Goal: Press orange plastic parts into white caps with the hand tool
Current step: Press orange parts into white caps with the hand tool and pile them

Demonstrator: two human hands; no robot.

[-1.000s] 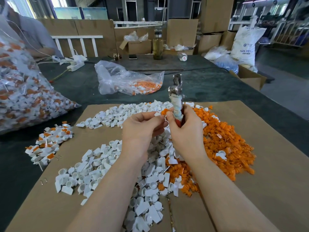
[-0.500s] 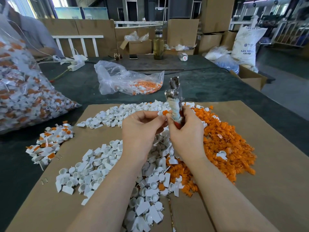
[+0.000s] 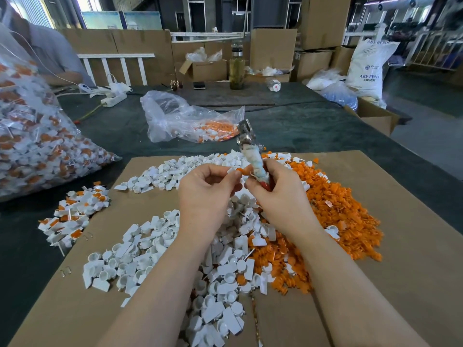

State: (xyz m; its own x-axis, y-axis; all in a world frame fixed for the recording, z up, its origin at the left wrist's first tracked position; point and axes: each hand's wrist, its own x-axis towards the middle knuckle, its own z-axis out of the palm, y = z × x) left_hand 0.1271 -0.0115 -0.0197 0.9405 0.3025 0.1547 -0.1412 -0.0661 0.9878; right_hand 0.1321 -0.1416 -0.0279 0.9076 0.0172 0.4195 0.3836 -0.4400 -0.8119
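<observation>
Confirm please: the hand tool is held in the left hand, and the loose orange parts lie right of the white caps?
Not quite. The head view shows the hand tool in the right hand, not the left. The orange parts do lie right of the white caps.

The white sack (image 3: 368, 66) at the upper right reads "ABS RESIN" twice. Its smaller print beneath is illegible.

Over the last second we see the hand tool (image 3: 253, 156) tip from near upright to leaning left, its metal head now further toward the left hand (image 3: 208, 196). The right hand (image 3: 280, 199) has rotated slightly with it. The orange part (image 3: 244, 169) pinched at the left fingertips (image 3: 235, 173) now sits just beside the tool's wrapped shaft.
</observation>
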